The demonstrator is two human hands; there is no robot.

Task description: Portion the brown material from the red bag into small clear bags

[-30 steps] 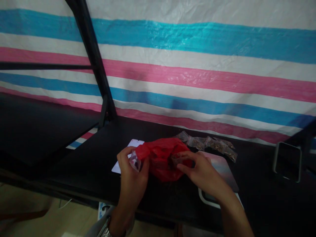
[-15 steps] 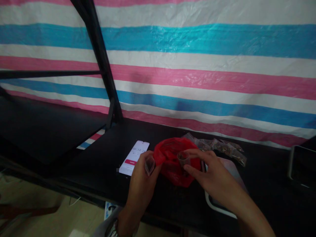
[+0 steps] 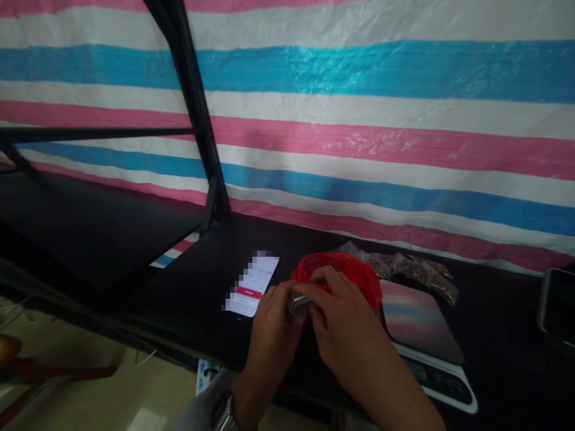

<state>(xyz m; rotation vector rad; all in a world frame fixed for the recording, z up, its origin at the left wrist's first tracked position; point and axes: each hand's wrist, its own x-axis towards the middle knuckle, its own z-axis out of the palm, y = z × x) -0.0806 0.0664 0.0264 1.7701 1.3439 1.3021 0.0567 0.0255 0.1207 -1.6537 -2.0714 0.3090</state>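
My left hand point(image 3: 275, 326) is closed around a small clear plastic bag point(image 3: 295, 313), holding its mouth open. In my right hand point(image 3: 344, 320) is a small clear cup point(image 3: 302, 299), tilted at the bag's mouth; my fingers cover much of it. What is inside the bag cannot be made out. Just behind both hands sits an open red plastic bag point(image 3: 359, 276), partly hidden by my right hand. A kitchen scale point(image 3: 420, 314) with a shiny platform lies to the right of my right hand.
Several filled clear bags point(image 3: 424, 276) lie behind the scale. A phone point(image 3: 255, 288) showing a running timer lies left of my hands. A dark, pale-rimmed object point(image 3: 554, 305) is at the far right. A black upright post point(image 3: 197, 114) stands at the left, before striped sheeting point(image 3: 381, 137).
My right hand has moved left with the cup, from over the red bag to the small bag's mouth, tipping the cup. More of the scale now shows.
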